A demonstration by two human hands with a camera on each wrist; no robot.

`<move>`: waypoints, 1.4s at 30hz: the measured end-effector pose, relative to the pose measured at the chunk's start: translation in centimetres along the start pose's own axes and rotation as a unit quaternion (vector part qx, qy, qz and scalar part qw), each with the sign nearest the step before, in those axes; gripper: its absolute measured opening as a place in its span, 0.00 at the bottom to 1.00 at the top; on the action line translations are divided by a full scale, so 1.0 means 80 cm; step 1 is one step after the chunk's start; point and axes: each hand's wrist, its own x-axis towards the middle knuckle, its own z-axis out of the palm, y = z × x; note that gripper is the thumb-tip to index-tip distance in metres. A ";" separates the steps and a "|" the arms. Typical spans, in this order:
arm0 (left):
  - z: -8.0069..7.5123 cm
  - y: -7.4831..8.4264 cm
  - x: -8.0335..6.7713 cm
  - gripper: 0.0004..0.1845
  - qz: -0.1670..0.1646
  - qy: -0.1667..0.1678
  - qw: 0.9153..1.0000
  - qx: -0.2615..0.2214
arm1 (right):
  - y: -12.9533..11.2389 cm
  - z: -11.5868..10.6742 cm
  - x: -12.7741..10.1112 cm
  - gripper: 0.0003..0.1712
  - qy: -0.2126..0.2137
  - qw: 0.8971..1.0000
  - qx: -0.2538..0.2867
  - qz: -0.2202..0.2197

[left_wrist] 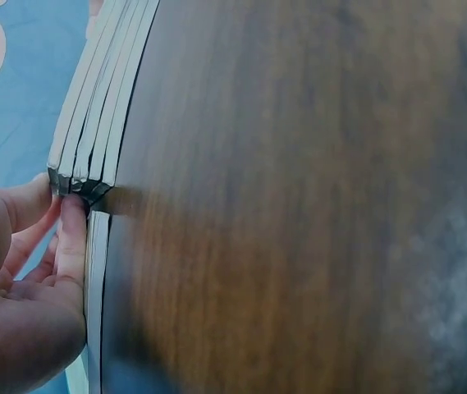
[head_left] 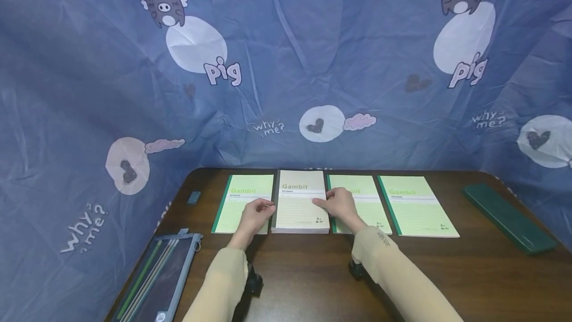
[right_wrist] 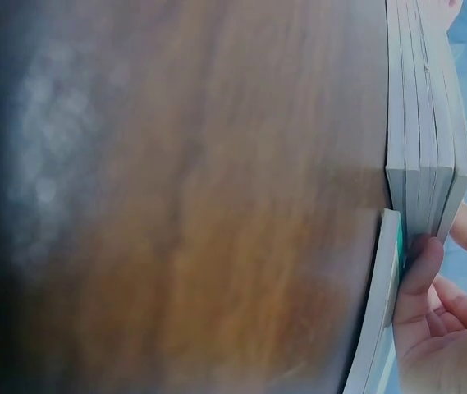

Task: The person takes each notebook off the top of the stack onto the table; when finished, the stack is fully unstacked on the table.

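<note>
A stack of several notebooks with pale covers marked "Gambit" lies squared in the middle of the row, dark spines to the left. My left hand grips the stack's spine edge, fingertips against the dark spines. From the opposite side, my right hand holds the right edge, its thumb lapping onto the top cover and another finger low against the page edges. A green notebook lies under the left wrist's side of the row; another green notebook is partly hidden behind the right hand.
A third green notebook lies farther right, beside a dark green case. At the left edge of the table rests a blue-trimmed pencil pouch with pencils. Behind it sits a small blue eraser-like block. A printed blue curtain hangs behind the table.
</note>
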 end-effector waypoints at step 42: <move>-0.001 0.000 0.000 0.12 0.001 0.000 1.000 0.010 | 0.078 -0.131 -0.055 0.35 -0.090 0.983 0.150 0.060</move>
